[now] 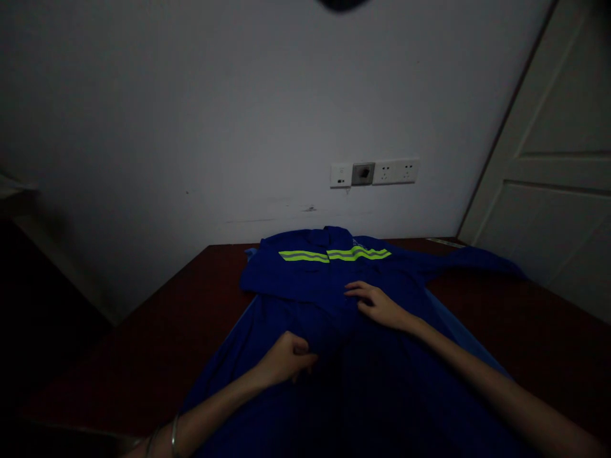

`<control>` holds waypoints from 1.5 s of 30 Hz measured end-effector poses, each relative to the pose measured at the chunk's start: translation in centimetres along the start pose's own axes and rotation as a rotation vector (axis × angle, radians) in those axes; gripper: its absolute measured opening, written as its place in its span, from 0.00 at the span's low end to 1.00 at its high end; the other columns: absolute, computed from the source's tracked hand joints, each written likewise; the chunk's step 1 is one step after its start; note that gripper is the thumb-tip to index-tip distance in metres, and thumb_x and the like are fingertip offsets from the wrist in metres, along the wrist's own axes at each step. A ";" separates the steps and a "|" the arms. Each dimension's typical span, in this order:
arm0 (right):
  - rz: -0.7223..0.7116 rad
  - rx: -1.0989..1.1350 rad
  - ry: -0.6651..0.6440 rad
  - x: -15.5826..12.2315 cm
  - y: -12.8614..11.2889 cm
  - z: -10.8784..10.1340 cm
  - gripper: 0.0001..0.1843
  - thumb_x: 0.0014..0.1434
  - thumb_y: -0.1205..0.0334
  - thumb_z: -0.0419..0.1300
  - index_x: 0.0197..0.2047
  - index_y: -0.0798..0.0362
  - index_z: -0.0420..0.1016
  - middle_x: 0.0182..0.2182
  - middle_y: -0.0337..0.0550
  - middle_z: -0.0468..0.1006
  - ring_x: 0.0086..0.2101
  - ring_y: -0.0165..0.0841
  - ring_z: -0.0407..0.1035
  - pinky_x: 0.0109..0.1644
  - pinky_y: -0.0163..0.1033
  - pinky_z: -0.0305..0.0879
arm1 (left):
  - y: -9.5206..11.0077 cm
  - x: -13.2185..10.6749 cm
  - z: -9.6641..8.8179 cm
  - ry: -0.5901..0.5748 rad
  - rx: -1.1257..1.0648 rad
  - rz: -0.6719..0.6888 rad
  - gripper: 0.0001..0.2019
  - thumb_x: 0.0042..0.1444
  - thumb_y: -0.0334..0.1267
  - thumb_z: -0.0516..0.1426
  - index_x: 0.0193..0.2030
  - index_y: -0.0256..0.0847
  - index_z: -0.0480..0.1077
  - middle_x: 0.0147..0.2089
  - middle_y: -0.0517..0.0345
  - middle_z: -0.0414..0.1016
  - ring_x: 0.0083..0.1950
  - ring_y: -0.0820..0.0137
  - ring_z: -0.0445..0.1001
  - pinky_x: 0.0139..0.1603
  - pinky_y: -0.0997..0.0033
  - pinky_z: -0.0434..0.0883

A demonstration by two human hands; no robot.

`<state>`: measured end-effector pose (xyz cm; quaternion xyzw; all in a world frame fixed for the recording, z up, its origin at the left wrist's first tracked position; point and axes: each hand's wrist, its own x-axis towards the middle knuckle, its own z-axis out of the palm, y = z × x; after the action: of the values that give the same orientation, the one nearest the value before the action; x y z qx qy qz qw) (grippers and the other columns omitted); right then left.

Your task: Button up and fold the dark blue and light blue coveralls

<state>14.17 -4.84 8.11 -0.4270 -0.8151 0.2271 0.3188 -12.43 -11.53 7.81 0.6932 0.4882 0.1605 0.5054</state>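
Observation:
A dark blue work coverall or long work jacket [296, 280] lies spread on the table, collar toward the wall. Across its chest run yellow-green reflective strips [358, 254]. One sleeve [482, 257] stretches out to the right; the left one looks folded in across the body. My left hand [286, 359] is over the lower front of the garment, fingers curled in and thumb pointing right. Whether cloth is pinched in it is hidden. Further up and to the right, my right hand [379, 306] rests on the cloth near the waist, its fingers stretched and slightly apart.
The dark red table [191, 312] backs onto a pale wall [214, 114] with a row of sockets and switches [375, 173]. A white panelled door [558, 178] stands at the right. Lighter blue fabric [465, 327] shows under the garment. The lower area is very dark.

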 end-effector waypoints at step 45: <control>0.175 0.364 0.105 2.5 1.0 0.6 0.15 0.45 0.62 0.61 0.39 0.52 0.74 0.17 0.31 0.60 0.19 0.23 0.52 0.24 0.30 0.50 | 4.0 9.5 -1.3 0.250 0.254 0.621 0.07 0.50 0.37 0.56 0.32 0.36 0.72 0.32 0.57 0.73 0.34 0.72 0.69 0.37 0.75 0.65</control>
<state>13.18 -2.28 7.89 -0.4428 -0.7027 0.3747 0.4120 -6.84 -2.91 9.20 0.8409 0.3284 0.3279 0.2785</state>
